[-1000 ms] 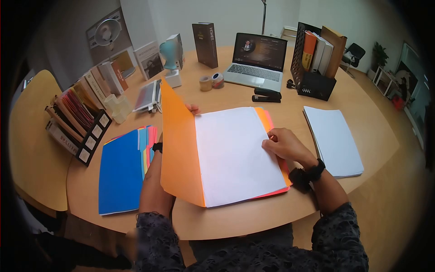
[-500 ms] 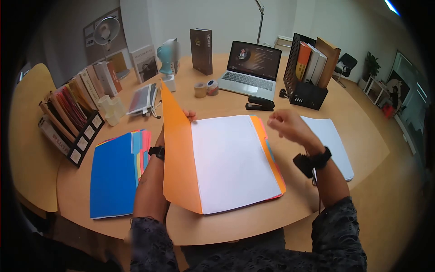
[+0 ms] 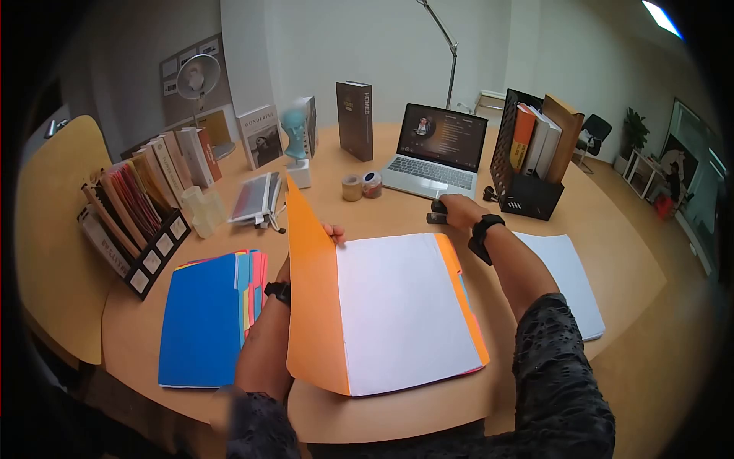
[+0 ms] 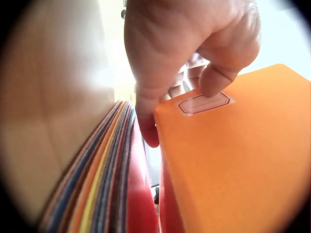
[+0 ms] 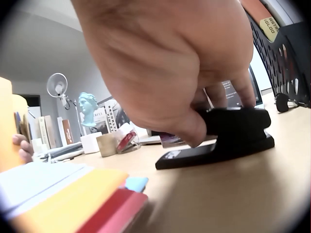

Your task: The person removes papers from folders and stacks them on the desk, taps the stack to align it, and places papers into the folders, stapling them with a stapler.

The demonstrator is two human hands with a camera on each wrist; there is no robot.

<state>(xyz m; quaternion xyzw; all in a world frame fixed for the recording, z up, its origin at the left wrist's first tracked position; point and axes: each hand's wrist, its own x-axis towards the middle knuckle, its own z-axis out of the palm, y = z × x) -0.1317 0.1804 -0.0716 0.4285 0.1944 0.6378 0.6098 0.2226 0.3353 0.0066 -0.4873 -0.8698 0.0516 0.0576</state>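
An orange folder (image 3: pixel 315 306) lies open in the head view, its left cover raised and white sheets (image 3: pixel 405 314) inside. My left hand (image 3: pixel 333 233) holds the cover by its top edge; in the left wrist view, that hand (image 4: pixel 194 43) has its thumb beside the label (image 4: pixel 204 104) on the orange cover (image 4: pixel 238 155). Beyond the folder's upper right corner, my right hand (image 3: pixel 463 212) grips the black stapler (image 3: pixel 436 218). The right wrist view shows thumb and fingers of this hand (image 5: pixel 160 63) around the stapler's top (image 5: pixel 238 124), with the base on the table.
Left of the folder lies a blue folder stack (image 3: pixel 199 321); right of it, a white paper stack (image 3: pixel 562 268). Behind are tape rolls (image 3: pixel 352 188), a laptop (image 3: pixel 432 172), a black book holder (image 3: pixel 535 197) and a bust (image 3: pixel 295 134). A book rack (image 3: pixel 157 252) stands at left.
My right hand has left the folder's right edge, moved forward and taken hold of the stapler. My left hand still holds the orange cover up. The head view has shifted.
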